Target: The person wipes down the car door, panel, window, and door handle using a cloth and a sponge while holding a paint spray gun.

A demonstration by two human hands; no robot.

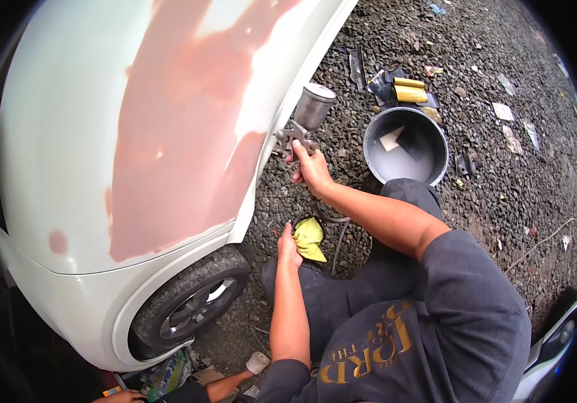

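My right hand (312, 171) is closed around the handle of a spray gun (296, 136) with a metal cup (315, 104) on top. The gun is beside the edge of a white car panel (67, 154), which carries a large pinkish-brown patch (181, 127). Lower down, my left hand (288, 248) holds a crumpled yellow cloth (309, 238) near my knee. A hose (342, 238) runs below my right forearm.
A black bucket (367, 151) of cloudy liquid stands by my knee, with flat pieces in it. Sanding scraps and a yellow block (409, 91) lie beyond on gravel (483, 154). The car's wheel (191, 302) is lower left. Another person's limb (231, 384) shows at the bottom.
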